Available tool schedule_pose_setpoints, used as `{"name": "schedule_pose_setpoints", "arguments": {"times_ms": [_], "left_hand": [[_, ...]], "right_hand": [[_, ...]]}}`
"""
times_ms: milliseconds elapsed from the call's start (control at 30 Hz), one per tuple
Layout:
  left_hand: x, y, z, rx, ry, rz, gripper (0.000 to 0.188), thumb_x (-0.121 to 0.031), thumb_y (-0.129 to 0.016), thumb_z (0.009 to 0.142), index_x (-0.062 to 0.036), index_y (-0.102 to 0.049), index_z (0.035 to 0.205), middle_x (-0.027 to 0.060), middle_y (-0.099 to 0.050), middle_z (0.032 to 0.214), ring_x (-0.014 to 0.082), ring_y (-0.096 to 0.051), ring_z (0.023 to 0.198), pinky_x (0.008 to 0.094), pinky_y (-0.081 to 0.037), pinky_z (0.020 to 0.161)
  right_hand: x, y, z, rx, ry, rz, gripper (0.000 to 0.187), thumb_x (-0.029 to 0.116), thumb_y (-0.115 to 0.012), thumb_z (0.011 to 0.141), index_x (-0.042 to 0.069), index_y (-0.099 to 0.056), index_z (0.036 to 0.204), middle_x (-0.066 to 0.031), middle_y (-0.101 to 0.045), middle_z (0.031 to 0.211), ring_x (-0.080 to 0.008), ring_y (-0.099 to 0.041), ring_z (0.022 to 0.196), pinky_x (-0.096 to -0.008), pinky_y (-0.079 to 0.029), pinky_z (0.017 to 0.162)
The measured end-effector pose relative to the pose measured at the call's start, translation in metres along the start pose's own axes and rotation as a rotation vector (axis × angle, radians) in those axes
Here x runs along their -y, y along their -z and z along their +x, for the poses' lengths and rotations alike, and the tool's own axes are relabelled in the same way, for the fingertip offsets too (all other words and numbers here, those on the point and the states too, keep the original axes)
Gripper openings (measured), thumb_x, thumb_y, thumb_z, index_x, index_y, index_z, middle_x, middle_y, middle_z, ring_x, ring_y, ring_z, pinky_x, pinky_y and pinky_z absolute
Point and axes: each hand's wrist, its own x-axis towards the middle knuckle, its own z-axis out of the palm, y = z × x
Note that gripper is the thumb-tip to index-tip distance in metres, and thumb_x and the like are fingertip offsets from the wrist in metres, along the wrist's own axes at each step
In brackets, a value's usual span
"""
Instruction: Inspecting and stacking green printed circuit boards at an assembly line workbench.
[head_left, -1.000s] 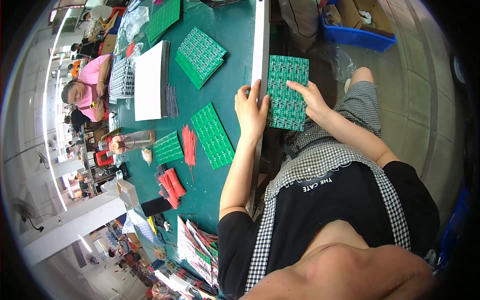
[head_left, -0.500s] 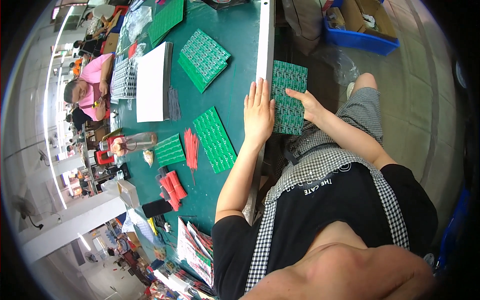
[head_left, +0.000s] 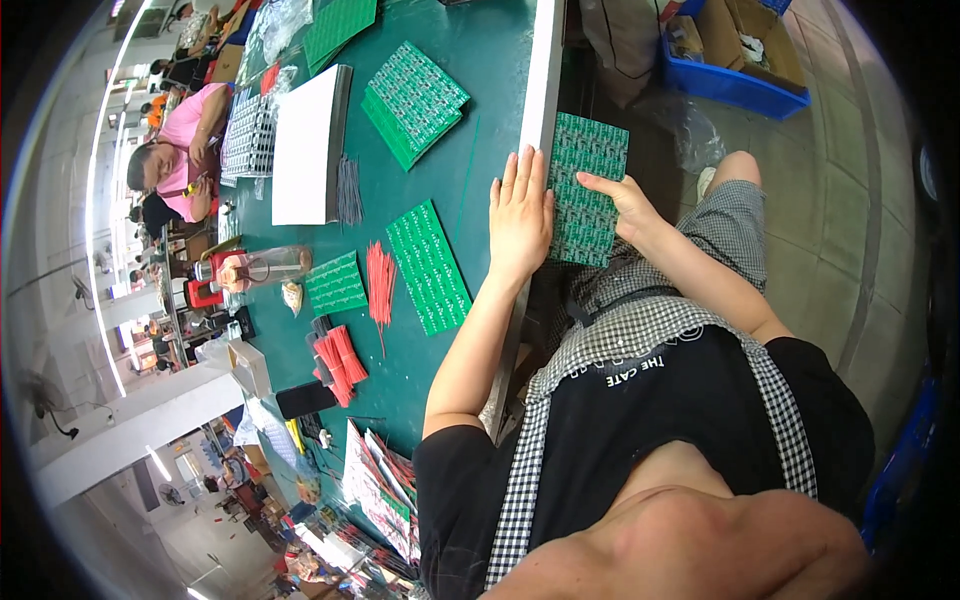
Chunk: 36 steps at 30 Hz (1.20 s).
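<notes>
A green circuit board panel (head_left: 585, 150), printed with rows of small repeated patterns, is upheld beside the white table edge. My right hand (head_left: 628, 208) grips its right side, thumb on the face and fingers hidden behind. Along the table's rim lies my left hand (head_left: 520, 215), flat with fingers stretched out, its thumb side near the panel's left edge. On the green table (head_left: 480, 60), closest to that hand, rests a bright green panel (head_left: 430, 268). Beyond it a stack of panels (head_left: 415, 100) sits slightly fanned.
Red wires (head_left: 380, 285), a smaller green panel (head_left: 337, 284) and a bundle of red wires (head_left: 340, 362) lie farther left. A white stack of sheets (head_left: 305, 150) stands near grey wires (head_left: 350, 190). A blue bin (head_left: 735, 85) is on the floor; a person in pink (head_left: 190, 130) sits across.
The view has shifted slightly, moving the table items a little. The panel in my right hand is tilted a bit differently. My left hand stays flat on the table edge.
</notes>
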Motion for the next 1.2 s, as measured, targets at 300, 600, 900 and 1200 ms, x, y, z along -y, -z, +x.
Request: {"name": "schedule_pose_setpoints", "arguments": {"times_ms": [300, 600, 900, 1200], "left_hand": [[-0.001, -0.003, 0.000, -0.019, 0.009, -0.011, 0.051, -0.017, -0.044, 0.090, -0.0062, -0.028, 0.137, 0.0113, -0.029, 0.143, 0.0294, -0.026, 0.132, 0.0487, -0.026, 0.104], [0.002, -0.003, -0.002, -0.014, 0.033, -0.104, 0.048, -0.014, -0.042, 0.091, -0.0087, -0.030, 0.137, 0.0099, -0.031, 0.142, 0.0299, -0.028, 0.132, 0.0527, -0.025, 0.102], [0.011, -0.005, 0.000, -0.039, 0.055, -0.402, 0.045, -0.007, -0.039, 0.089, -0.0062, -0.038, 0.133, 0.0105, -0.032, 0.142, 0.0302, -0.025, 0.133, 0.0512, -0.020, 0.105], [0.008, -0.011, 0.000, -0.087, 0.016, -0.340, 0.049, -0.001, -0.043, 0.084, -0.0062, -0.038, 0.133, 0.0110, -0.035, 0.140, 0.0311, -0.027, 0.132, 0.0479, -0.025, 0.104]], "right_hand": [[0.018, 0.028, 0.013, 0.093, -0.056, 0.065, 0.030, 0.016, -0.060, 0.085, 0.003, -0.054, 0.112, -0.0085, -0.061, 0.107, -0.0202, -0.059, 0.098, -0.0369, -0.047, 0.087], [0.014, -0.001, -0.005, 0.152, 0.017, -0.024, 0.031, 0.004, -0.053, 0.086, 0.000, -0.050, 0.116, -0.0113, -0.059, 0.111, -0.0219, -0.060, 0.098, -0.0366, -0.048, 0.086], [0.037, -0.067, -0.023, 0.043, 0.052, -0.238, 0.025, -0.003, -0.053, 0.081, 0.000, -0.055, 0.106, -0.0082, -0.061, 0.099, -0.0183, -0.059, 0.091, -0.0340, -0.048, 0.080], [0.049, -0.104, -0.011, 0.037, -0.052, -0.516, 0.025, -0.005, -0.050, 0.076, -0.005, -0.056, 0.100, -0.0132, -0.059, 0.095, -0.0223, -0.057, 0.089, -0.0360, -0.048, 0.076]]}}
